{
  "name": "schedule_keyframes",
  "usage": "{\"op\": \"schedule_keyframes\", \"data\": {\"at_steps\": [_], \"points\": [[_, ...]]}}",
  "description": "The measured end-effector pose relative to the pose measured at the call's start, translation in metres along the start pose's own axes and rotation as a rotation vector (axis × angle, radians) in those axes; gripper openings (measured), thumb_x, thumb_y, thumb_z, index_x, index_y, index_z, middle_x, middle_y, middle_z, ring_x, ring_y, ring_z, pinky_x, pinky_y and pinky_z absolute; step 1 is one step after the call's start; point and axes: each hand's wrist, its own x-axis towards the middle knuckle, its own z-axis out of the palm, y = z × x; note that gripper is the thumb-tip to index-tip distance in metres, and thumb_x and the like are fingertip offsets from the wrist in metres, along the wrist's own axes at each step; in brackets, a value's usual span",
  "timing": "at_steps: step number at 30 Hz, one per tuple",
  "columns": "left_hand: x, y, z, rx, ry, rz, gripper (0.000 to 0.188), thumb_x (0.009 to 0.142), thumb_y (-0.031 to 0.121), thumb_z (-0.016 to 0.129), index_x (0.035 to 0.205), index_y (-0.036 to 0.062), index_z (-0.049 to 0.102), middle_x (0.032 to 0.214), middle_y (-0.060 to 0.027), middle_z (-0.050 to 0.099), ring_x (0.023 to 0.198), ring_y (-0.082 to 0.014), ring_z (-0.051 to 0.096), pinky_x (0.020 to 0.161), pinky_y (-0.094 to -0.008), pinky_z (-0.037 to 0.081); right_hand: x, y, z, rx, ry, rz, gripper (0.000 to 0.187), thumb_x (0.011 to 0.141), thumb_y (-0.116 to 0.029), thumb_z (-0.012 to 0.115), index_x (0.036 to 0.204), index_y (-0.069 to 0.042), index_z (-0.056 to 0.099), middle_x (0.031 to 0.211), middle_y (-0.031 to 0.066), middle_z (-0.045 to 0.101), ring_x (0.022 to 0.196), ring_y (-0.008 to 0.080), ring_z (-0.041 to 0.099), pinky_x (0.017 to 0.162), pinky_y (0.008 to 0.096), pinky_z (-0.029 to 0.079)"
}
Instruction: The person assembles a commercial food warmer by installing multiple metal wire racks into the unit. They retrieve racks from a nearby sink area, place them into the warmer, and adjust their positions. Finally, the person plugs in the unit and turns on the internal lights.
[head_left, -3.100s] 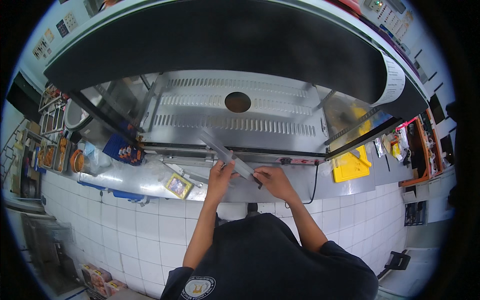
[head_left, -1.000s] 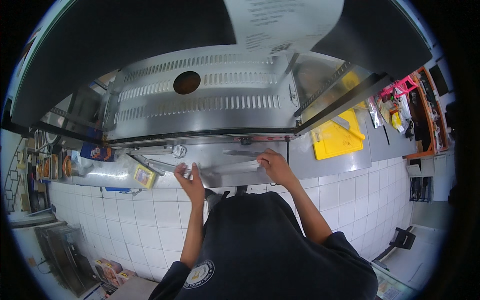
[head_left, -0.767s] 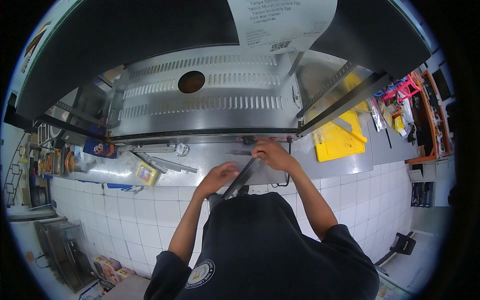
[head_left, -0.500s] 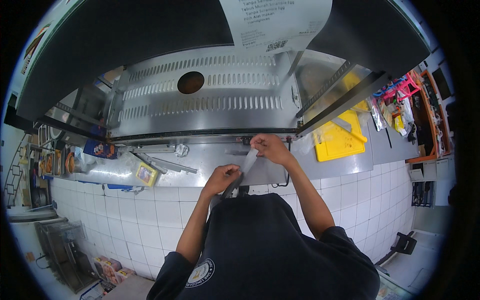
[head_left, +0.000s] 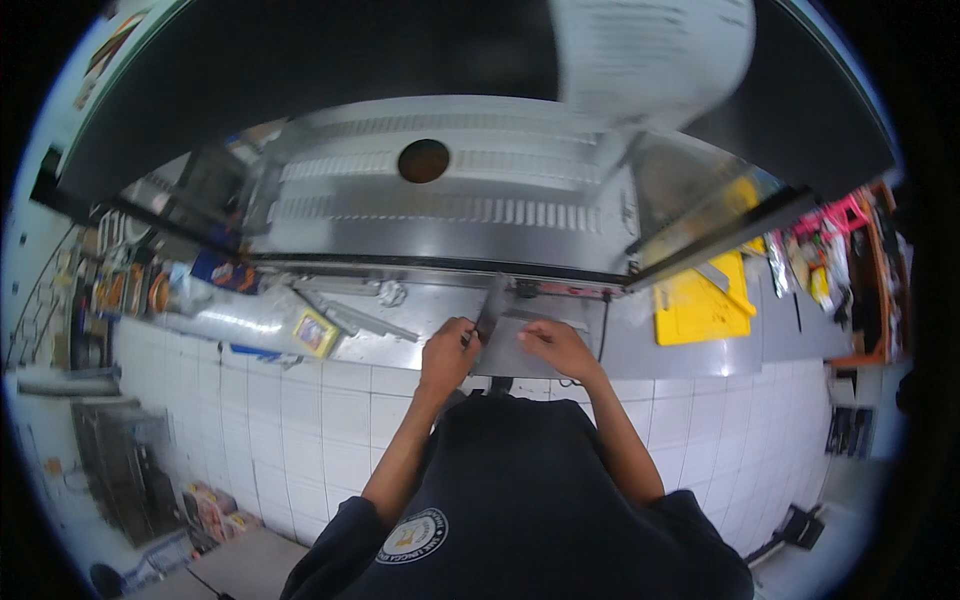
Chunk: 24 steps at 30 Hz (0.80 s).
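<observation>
My left hand (head_left: 450,350) is closed round the lower part of a narrow, flat grey strip (head_left: 493,304), seemingly metal or film, that stands up at a slant over the counter's front edge. Its exact kind is blurred. To the right, my right hand (head_left: 556,347) hovers apart from the strip, its fingers loosely bent and holding nothing I can see. Both hands are just in front of a slotted steel cabinet (head_left: 440,240) with a round hole in its panel.
A printed paper slip (head_left: 655,60) hangs at the top. On the steel counter (head_left: 690,358) lie a yellow cutting board (head_left: 690,318) with a yellow-handled knife (head_left: 728,290), long metal bars (head_left: 360,318) and a yellow packet (head_left: 316,334). A pink item (head_left: 845,215) is far right.
My right hand has let go of the strip's upper end and moved down toward me. My left hand keeps its hold, and the strip now stands steeper. The whole view has shifted slightly.
</observation>
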Motion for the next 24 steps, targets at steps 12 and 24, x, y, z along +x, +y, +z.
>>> {"op": "schedule_keyframes", "data": {"at_steps": [12,24], "points": [[0.012,-0.064,0.024,0.579,-0.048,0.218,0.023,0.083,0.017,0.059,0.103,0.0151,0.07,0.111,-0.0044,0.06,0.106,-0.027,0.057,0.088,-0.0454,0.045,-0.001,0.017,0.021,-0.153,-0.017,0.032,0.025,0.093,-0.021,0.062,0.098,0.004,0.065,0.078,0.01,0.068,0.072,0.0142,0.064,0.068,0.0291,0.05],[0.037,-0.141,-0.03,0.131,0.413,-0.841,0.045,0.083,0.045,0.065,0.095,0.001,0.069,0.093,-0.0221,0.07,0.092,-0.0414,0.067,0.082,-0.0486,0.051,-0.003,0.022,0.053,-0.166,-0.107,0.044,0.025,0.093,-0.02,0.061,0.095,0.004,0.065,0.077,0.0116,0.069,0.071,0.0175,0.066,0.068,0.0305,0.05]]}}
